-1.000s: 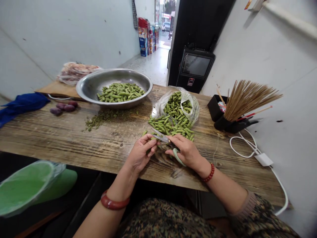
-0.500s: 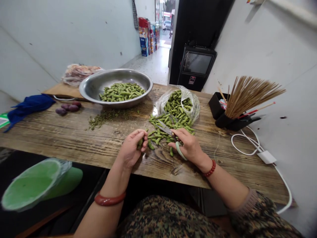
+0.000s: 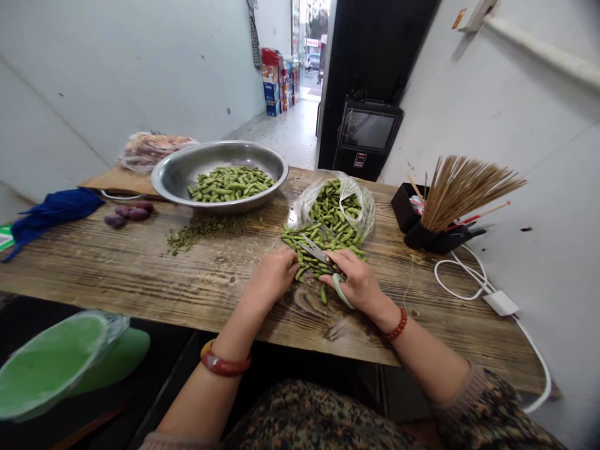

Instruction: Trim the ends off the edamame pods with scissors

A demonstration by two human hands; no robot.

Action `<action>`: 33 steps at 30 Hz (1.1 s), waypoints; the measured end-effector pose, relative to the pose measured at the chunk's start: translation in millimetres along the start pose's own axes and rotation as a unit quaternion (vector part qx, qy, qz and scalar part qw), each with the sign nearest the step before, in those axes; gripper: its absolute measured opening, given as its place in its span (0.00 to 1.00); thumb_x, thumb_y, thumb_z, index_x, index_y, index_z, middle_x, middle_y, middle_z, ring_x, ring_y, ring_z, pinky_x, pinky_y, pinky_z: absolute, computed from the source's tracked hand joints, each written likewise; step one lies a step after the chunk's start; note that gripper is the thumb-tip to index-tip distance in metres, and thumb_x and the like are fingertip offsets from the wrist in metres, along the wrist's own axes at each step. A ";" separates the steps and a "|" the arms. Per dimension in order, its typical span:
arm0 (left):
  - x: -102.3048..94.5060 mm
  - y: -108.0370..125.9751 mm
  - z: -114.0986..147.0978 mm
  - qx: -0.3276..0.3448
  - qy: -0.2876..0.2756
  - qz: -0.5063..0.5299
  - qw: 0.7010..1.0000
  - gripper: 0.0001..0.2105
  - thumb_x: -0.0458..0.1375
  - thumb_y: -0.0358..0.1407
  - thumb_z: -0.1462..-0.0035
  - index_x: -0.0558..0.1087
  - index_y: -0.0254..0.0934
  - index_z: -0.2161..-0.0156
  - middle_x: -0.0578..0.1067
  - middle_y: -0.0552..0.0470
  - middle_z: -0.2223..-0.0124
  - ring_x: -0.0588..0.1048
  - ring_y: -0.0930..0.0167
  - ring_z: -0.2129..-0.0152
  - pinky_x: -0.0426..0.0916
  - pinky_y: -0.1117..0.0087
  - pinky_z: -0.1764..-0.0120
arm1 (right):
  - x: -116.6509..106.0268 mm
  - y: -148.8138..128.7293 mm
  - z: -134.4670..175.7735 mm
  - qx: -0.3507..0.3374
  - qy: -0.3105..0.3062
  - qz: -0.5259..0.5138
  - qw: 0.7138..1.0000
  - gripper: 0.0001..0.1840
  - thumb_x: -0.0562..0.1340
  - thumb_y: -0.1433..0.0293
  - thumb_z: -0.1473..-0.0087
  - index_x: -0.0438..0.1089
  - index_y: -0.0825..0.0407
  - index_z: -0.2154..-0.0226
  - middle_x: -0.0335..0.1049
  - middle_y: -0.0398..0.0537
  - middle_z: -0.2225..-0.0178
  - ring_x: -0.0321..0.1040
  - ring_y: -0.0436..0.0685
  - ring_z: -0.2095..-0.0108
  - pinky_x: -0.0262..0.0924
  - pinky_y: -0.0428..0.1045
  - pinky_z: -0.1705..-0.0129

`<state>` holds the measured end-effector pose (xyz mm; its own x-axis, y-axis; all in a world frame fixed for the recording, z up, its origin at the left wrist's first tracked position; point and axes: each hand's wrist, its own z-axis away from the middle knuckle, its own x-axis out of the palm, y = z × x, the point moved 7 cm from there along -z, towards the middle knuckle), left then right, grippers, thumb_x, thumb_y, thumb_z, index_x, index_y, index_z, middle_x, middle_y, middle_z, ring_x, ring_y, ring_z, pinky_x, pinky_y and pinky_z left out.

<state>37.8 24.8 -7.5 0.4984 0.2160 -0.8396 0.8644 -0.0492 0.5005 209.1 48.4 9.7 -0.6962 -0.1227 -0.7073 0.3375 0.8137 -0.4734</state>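
Work surface: a wooden counter with a visible dark grain. The green pods occupy three positions as I see them. One portion sits inside a clear plastic bag, its open mouth facing the person. A second portion lies loose on the wood, spreading from the bag mouth toward both hands. A third portion rests in the wide steel bowl, to the left of the bag.

Appearance of pods: slender, slightly curved, tapered at the ends. Those in the bowl look a paler, more even green; those in the bag are darker and tightly heaped. One single pod lies near the scissors handle, apart from the main spread.

Right hand: the grip is closed around the scissors. The handle is pale green; the grey metal blades stand slightly apart over the loose pods, tips directed away from the person and to the left.

Left hand: fingers curled at the left edge of the loose pods. The back of the hand conceals this grip; from here I cannot tell whether it contains a pod.
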 end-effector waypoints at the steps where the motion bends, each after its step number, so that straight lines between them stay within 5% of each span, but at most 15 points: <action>1: -2.0 -0.6 0.2 -0.001 0.013 0.036 0.999 0.03 0.57 0.30 0.48 0.72 0.37 0.71 0.73 0.48 0.68 0.71 0.65 0.67 0.63 0.66 0.64 | -0.5 0.2 -0.5 0.001 0.004 -0.003 1.000 0.26 0.64 0.65 0.46 0.63 0.52 0.46 0.69 0.55 0.57 0.68 0.59 0.59 0.67 0.53 0.58; 4: -8.3 -6.4 2.6 -0.047 0.061 0.234 0.969 0.02 0.60 0.31 0.50 0.70 0.36 0.72 0.71 0.52 0.71 0.69 0.70 0.71 0.63 0.70 0.67 | -3.7 1.7 -1.9 0.004 0.027 -0.013 1.000 0.26 0.65 0.65 0.47 0.63 0.52 0.46 0.68 0.54 0.58 0.68 0.58 0.62 0.68 0.53 0.60; 9: 4.0 -9.1 8.6 -0.170 0.055 0.615 0.768 0.11 0.65 0.36 0.54 0.68 0.35 0.67 0.66 0.59 0.75 0.60 0.80 0.84 0.52 0.79 0.82 | -8.5 6.4 -1.9 0.020 0.062 -0.038 0.997 0.26 0.65 0.65 0.47 0.63 0.52 0.46 0.67 0.53 0.59 0.66 0.54 0.67 0.67 0.51 0.65; 12: 9.2 -4.1 9.9 -0.186 0.035 0.682 0.706 0.15 0.68 0.33 0.57 0.71 0.33 0.64 0.70 0.55 0.72 0.64 0.81 0.82 0.57 0.81 0.81 | -6.9 5.5 -1.1 0.016 0.056 -0.037 0.998 0.26 0.65 0.65 0.47 0.63 0.51 0.46 0.67 0.53 0.59 0.67 0.56 0.65 0.67 0.51 0.63; 15: 14.8 -1.6 11.1 -0.196 0.024 0.710 0.676 0.13 0.68 0.31 0.58 0.73 0.32 0.66 0.72 0.53 0.71 0.67 0.80 0.79 0.63 0.81 0.77 | -4.4 4.0 -0.7 0.011 0.045 -0.039 0.998 0.27 0.65 0.65 0.47 0.62 0.50 0.46 0.68 0.53 0.58 0.67 0.56 0.64 0.67 0.52 0.62; 24: 23.2 3.4 12.0 -0.207 0.064 0.760 0.613 0.12 0.70 0.30 0.63 0.74 0.33 0.70 0.66 0.58 0.77 0.62 0.82 0.82 0.53 0.83 0.84 | -1.1 -2.1 -2.4 0.000 0.004 -0.050 0.999 0.32 0.67 0.64 0.50 0.61 0.50 0.44 0.66 0.54 0.57 0.66 0.59 0.59 0.66 0.54 0.58; 33: 30.6 5.7 14.5 -0.209 0.052 0.743 0.634 0.13 0.71 0.31 0.64 0.74 0.33 0.71 0.69 0.57 0.78 0.63 0.82 0.84 0.53 0.83 0.84 | 5.8 -4.5 -0.7 -0.002 -0.034 -0.028 0.999 0.33 0.68 0.63 0.51 0.61 0.51 0.44 0.66 0.54 0.57 0.65 0.61 0.56 0.65 0.56 0.55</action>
<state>59.0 17.0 -33.4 0.7158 0.2979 0.6316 -0.6577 -0.0162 0.7531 203.0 44.4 8.1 -0.6691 -0.2061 -0.7140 0.2965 0.8069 -0.5108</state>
